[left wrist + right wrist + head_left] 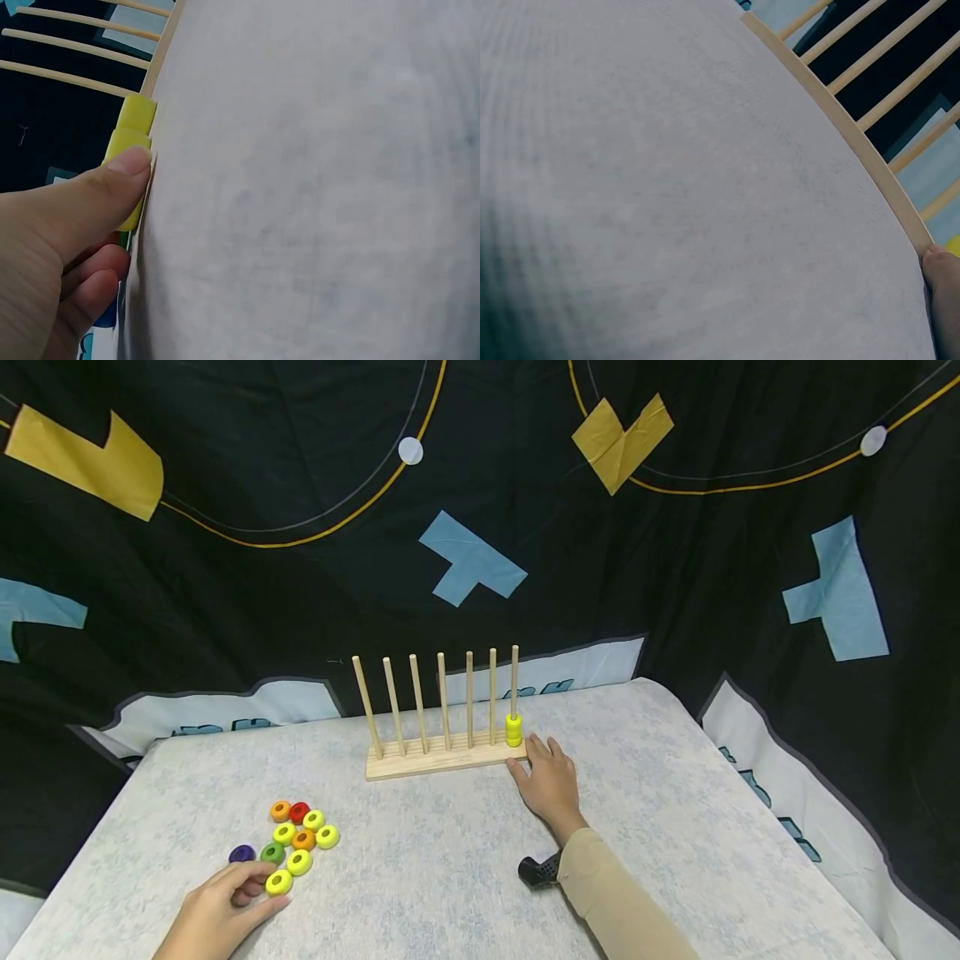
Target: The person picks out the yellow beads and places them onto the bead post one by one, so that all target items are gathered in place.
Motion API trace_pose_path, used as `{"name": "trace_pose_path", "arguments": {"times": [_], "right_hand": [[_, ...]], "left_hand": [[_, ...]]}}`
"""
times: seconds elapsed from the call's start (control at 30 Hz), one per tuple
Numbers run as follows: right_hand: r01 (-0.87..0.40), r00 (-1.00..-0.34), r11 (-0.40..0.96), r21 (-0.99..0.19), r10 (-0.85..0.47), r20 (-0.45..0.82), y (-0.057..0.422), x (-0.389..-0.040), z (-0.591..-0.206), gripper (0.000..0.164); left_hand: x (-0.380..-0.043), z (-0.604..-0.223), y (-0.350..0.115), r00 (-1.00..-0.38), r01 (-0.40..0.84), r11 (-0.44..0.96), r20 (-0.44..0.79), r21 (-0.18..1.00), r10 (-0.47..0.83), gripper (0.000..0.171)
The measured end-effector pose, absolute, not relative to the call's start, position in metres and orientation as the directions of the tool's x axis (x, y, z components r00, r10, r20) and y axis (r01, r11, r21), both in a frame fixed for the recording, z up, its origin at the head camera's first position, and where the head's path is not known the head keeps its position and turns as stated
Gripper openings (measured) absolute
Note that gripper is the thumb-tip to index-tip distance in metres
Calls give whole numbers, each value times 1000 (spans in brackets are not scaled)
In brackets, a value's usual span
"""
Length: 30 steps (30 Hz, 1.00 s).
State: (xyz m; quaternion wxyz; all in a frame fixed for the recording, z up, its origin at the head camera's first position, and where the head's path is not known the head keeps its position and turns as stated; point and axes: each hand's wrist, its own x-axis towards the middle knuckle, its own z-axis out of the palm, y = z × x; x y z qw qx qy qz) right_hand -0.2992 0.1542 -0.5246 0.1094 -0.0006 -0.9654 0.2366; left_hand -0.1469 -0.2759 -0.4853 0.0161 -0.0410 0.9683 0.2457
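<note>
Black cloth (517,635) backs a pale tabletop (435,860) as my left hand (219,906) pinches a yellow ring (282,889) near its front-left corner, beside nine loose rings (303,845). By the back edge, my right hand (551,779), fingers extended, touches a wooden rack (442,765); yellow rings sit on one end peg (514,685), six stand bare: stacking looks barely begun.

rings (327,844): yellow, orange, red, green, purple | rack (431,763): pale tan | tablecloth (420,877): mottled grey-white | backdrop (337,602): black
</note>
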Motion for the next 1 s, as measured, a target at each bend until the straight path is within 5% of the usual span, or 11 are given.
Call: {"name": "trace_pose_path", "arguments": {"times": [0.63, 1.0], "right_hand": [[-51, -975, 884, -465, 57, 216, 154, -299, -525, 65], [-65, -974, 886, -458, 43, 221, 154, -298, -525, 64]], "left_hand": [[-147, -474, -264, -996, -84, 839, -22, 537, -86, 54], [-152, -457, -236, -926, 254, 792, 377, 556, 32, 36]]}}
